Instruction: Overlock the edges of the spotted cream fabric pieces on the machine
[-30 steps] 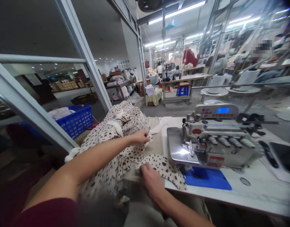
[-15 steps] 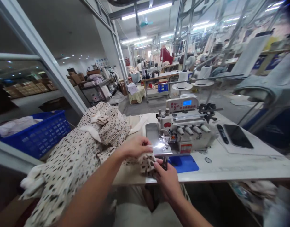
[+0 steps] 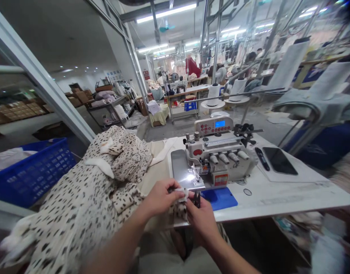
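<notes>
My left hand (image 3: 160, 198) has left the pile (image 3: 66, 205) and met my right hand (image 3: 202, 215); both now pinch spotted cloth (image 3: 179, 210) between them, snips (image 3: 197, 199) in my right, sewing machine (image 3: 220, 160) just beyond.

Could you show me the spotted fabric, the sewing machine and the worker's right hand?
Spotted fabric (image 3: 83, 194), head view: middle of the heap.
Sewing machine (image 3: 217, 149), head view: front of its pale body.
Right hand (image 3: 202, 219), head view: back of the hand.
</notes>
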`<state>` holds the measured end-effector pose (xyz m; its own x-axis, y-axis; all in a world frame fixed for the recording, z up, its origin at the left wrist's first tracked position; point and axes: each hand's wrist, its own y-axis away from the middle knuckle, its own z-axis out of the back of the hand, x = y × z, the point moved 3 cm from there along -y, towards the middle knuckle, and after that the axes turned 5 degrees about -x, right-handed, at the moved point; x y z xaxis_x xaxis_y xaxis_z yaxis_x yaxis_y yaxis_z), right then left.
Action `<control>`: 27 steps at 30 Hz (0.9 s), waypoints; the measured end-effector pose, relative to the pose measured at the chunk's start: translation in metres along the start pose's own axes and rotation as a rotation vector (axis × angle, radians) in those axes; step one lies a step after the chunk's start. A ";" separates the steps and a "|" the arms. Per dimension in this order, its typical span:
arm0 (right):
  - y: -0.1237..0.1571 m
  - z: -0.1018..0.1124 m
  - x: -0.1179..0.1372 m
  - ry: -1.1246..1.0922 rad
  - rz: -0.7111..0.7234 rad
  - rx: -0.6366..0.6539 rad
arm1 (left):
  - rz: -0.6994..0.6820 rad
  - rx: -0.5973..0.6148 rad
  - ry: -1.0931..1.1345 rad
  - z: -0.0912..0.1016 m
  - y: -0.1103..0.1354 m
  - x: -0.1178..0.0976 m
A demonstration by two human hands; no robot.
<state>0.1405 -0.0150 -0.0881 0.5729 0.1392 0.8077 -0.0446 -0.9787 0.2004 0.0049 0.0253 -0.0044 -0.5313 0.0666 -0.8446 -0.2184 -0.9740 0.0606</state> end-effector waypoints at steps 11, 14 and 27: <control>0.000 -0.006 0.019 0.185 0.123 0.084 | -0.125 0.097 0.030 0.002 -0.003 0.002; 0.000 -0.003 0.022 0.225 0.171 0.104 | -0.065 0.084 -0.016 0.000 -0.003 0.005; -0.015 0.011 0.035 0.442 0.236 0.099 | -0.042 0.002 0.163 -0.008 -0.020 0.006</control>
<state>0.1708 0.0030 -0.0690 0.1543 -0.0577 0.9863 -0.0414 -0.9978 -0.0519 0.0129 0.0438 -0.0154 -0.3821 0.0710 -0.9214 -0.2393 -0.9706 0.0245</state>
